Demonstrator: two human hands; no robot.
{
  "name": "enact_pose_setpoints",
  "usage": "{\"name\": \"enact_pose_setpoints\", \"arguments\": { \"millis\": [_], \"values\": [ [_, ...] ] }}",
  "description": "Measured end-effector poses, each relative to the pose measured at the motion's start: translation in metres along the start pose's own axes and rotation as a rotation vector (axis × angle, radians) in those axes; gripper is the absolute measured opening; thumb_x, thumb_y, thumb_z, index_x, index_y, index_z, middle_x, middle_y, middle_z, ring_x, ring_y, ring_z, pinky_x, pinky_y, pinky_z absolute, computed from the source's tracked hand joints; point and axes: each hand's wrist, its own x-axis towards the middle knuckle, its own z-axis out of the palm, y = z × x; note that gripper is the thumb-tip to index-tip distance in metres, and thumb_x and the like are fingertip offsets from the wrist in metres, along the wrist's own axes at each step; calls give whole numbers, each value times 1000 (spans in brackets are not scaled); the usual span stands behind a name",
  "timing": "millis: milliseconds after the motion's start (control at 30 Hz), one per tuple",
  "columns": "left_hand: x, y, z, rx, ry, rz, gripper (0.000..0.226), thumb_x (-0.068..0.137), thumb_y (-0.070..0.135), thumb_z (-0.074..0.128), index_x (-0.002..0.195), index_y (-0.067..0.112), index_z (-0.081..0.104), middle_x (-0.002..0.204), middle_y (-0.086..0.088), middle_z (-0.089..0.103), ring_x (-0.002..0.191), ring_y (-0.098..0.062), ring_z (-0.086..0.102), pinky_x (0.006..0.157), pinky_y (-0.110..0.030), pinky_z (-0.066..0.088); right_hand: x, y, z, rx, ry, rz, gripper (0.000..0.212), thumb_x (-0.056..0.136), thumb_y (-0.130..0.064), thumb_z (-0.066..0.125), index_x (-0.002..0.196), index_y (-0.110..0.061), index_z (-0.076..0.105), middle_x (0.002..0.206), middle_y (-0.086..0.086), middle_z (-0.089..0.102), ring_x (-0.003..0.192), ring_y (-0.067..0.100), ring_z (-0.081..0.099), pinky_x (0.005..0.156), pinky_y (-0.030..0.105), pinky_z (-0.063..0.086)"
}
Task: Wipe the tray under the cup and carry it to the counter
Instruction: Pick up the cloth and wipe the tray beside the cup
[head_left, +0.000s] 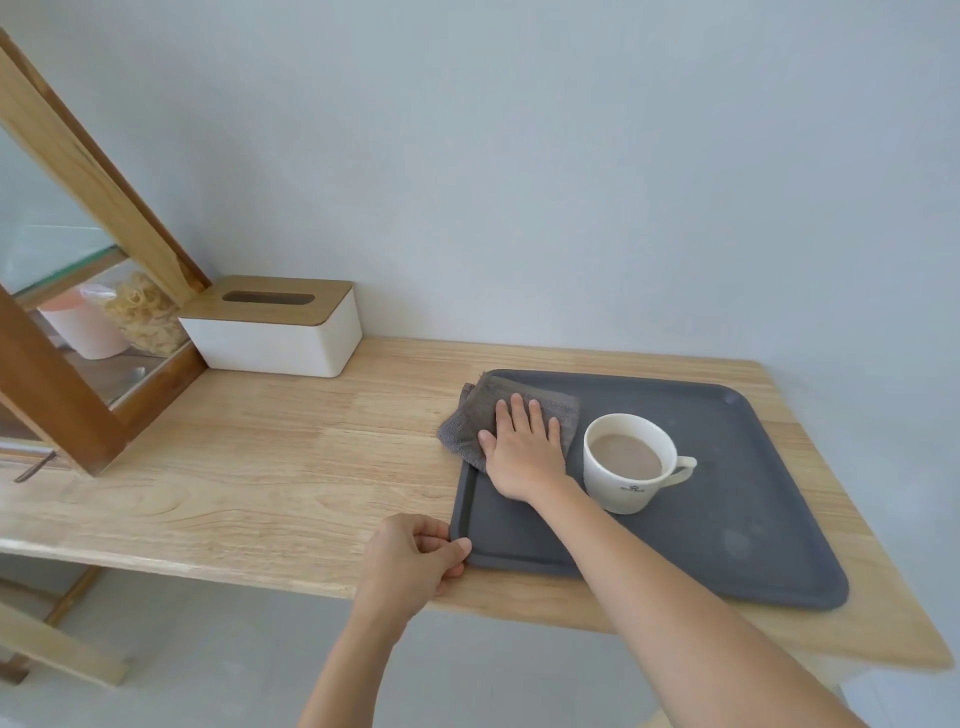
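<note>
A light wooden desk against a pale wall carries a dark grey tray at 3 o'clock, a white tissue box with a wooden lid at 11 o'clock, and a wood-framed glass cabinet at 9 o'clock.

A single head-worn wide-angle view looks forward and down, close over a wooden table, apparently facing a wall.

The tray looks matt dark grey, faintly smudged, and the cloth on it is grey nubby terry. The cup is glossy white ceramic; the table is pale, smooth-grained wood.
</note>
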Motion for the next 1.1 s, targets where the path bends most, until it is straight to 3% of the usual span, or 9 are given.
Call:
{"name": "enact_pose_setpoints", "arguments": {
  "millis": [267, 533, 700, 867, 1100],
  "values": [
    [-1, 0, -1, -18, -15, 1, 19, 77, 14, 78, 90, 5, 69, 70, -6, 74, 68, -17, 75, 67, -36, 58, 35, 0, -4, -5, 28, 83, 61, 103, -42, 13, 156, -14, 1, 165, 6, -7, 151, 27, -10, 121, 49, -4],
    [-3, -1, -3, -64, -11, 3, 15, 82, 10, 74, 95, 5, 67, 68, -4, 74, 65, -11, 74, 52, -21, 52, -39, 0, 5, -25, -20, -94, 60, 103, -42, 13, 156, -17, 0, 165, 3, -9, 151, 24, -11, 122, 46, -5],
    [-4, 0, -6, -71, -46, -2, 15, 84, 7, 71, 97, 2, 67, 73, -10, 74, 63, -9, 73, 51, -19, 53, -57, 9, 7, -39, -37, -147, 60, 103, -44, 15, 156, -19, 1, 165, 1, -8, 151, 23, -10, 122, 44, -4],
    [-5, 3, -6, -80, -51, -17, 11, 84, 8, 71, 94, 3, 67, 73, -9, 74, 64, -10, 73, 58, -23, 56, -27, 5, 3, -16, -16, -87, 60, 103, -43, 13, 156, -17, 1, 165, 4, -7, 151, 25, -9, 122, 46, -4],
    [-7, 5, -5, -92, -34, -16, 10, 84, 7, 71, 93, 4, 67, 75, -11, 73, 63, -9, 73, 56, -21, 56, 21, 2, -3, -17, -1, 16, 60, 103, -42, 12, 156, -17, 0, 165, 5, -7, 151, 26, -9, 122, 48, -4]
  ]
}}
